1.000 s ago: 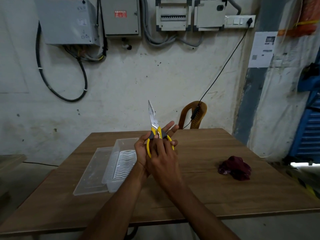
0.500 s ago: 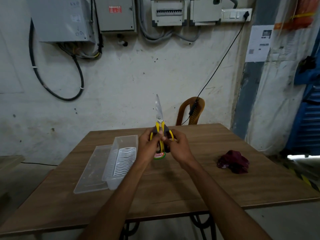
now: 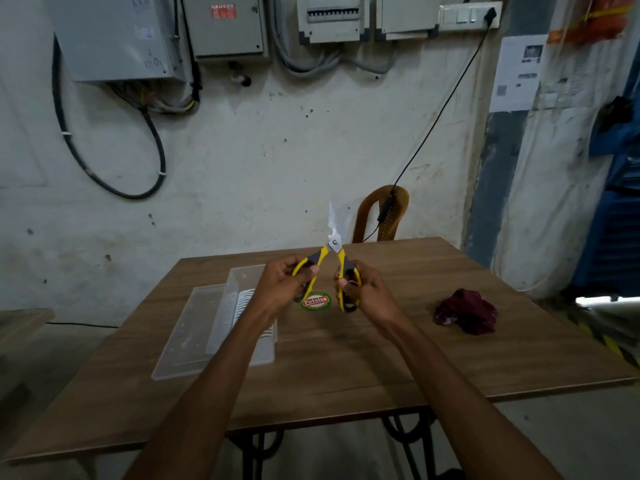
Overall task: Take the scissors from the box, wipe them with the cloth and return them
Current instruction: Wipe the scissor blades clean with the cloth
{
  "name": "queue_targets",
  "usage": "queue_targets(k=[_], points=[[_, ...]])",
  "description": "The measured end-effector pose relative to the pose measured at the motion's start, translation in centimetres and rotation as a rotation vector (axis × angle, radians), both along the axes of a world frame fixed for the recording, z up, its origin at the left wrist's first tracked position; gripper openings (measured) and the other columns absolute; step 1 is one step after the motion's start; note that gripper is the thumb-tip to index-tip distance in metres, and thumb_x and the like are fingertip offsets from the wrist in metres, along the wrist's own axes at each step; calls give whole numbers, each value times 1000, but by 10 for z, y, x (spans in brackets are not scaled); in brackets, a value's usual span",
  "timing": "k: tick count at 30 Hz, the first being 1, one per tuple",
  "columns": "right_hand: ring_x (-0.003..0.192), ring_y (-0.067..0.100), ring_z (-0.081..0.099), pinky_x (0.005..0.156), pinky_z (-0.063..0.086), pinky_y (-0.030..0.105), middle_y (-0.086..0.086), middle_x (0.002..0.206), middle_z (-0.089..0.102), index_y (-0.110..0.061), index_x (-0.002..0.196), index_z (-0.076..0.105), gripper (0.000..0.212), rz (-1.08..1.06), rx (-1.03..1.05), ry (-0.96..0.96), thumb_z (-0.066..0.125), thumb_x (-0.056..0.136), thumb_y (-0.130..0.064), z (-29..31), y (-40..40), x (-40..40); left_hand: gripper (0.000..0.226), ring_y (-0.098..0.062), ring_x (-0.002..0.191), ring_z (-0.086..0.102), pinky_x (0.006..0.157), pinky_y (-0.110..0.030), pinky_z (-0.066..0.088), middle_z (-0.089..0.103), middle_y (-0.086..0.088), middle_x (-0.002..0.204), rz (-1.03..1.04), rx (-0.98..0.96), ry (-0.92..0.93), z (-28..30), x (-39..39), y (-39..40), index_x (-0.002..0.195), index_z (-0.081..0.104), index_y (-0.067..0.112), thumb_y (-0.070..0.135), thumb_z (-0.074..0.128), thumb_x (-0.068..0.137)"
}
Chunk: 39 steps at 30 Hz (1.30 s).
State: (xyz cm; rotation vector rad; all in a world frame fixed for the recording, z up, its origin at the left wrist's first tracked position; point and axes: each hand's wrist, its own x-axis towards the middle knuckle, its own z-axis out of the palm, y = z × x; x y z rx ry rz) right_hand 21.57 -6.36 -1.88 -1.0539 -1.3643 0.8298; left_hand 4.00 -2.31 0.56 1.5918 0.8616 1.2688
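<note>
While both hands grip handles | scissors (image 3: 333, 252) spread (blades up) | cloth (image 3: 465, 311) apart

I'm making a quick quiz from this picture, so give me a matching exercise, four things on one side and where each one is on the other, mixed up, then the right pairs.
Things:
1. scissors
2. cloth
3. box
4. chair

Places:
A. crumpled on the table's right side
B. open on the table's left side, beside its lid
C. held up above the table, one handle in the left hand and one in the right hand
D. behind the table's far edge, against the wall

Pairs: 1-C, 2-A, 3-B, 4-D
</note>
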Motion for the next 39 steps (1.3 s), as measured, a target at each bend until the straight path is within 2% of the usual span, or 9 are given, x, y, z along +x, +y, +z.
queue_targets(k=[7,15,18,20,23,26,28,33,39], points=[[65,24,54,55,45,28,14,78,56,-9,90,59,11,56,-35,22,58,82,-17,6,-2,8,4,-11,64,55,59,-21,44,65,-5,73,45,61,-57,8,-24,9,88,75,11,10,77,84],[57,12,60,53,47,26,11,79,57,-5,97,54,16,121,-15,152,60,88,-17,-3,-3,-28,8,-21,83,64,71,-29,51,67,-8,87,-117,-244,-1135,8,14,0,86,63,11,6,66,80],[56,3,62,51,49,21,14,85,52,1,104,52,6,115,-40,151,54,98,1,-12,-5,-34,23,-32,100,66,91,-41,51,66,-18,105,-181,-236,-1314,19,21,6,100,68,10,6,55,81],[60,4,64,54,52,20,13,86,56,4,109,54,11,103,-77,150,52,99,2,-19,-3,-31,25,-34,104,65,91,-43,50,67,-17,107,-239,-205,-1400,23,27,10,95,67,7,12,43,89],[63,12,61,52,50,22,2,74,62,0,101,57,6,86,-113,165,59,96,-2,-26,1,-26,31,-20,67,51,61,-30,41,53,-4,74,-291,-178,-1416,27,33,15,69,48,13,37,45,89],[59,7,59,54,47,21,-4,67,65,-5,91,62,23,118,-181,329,76,80,-20,-28,5,-20,50,-16,56,30,54,-30,22,35,0,64,-296,-194,-1386,23,36,23,65,40,15,62,47,80],[59,6,61,54,48,21,-3,70,67,-9,94,66,23,52,-183,491,74,78,-23,-30,7,-11,48,-17,54,28,51,-29,21,33,0,62,-298,-217,-1405,20,36,29,64,40,15,59,41,82],[73,14,61,64,59,26,5,78,59,-3,106,67,42,-215,-72,444,72,72,21,-34,10,14,27,-16,52,29,51,-27,22,34,1,58,-223,-264,-1457,11,38,41,60,41,15,37,42,75],[70,12,67,73,62,32,1,70,67,-1,108,71,42,-235,-23,343,78,71,16,-37,14,25,26,-16,52,28,53,-29,19,33,1,57,-166,-288,-1473,-4,45,51,60,39,15,37,40,74]])
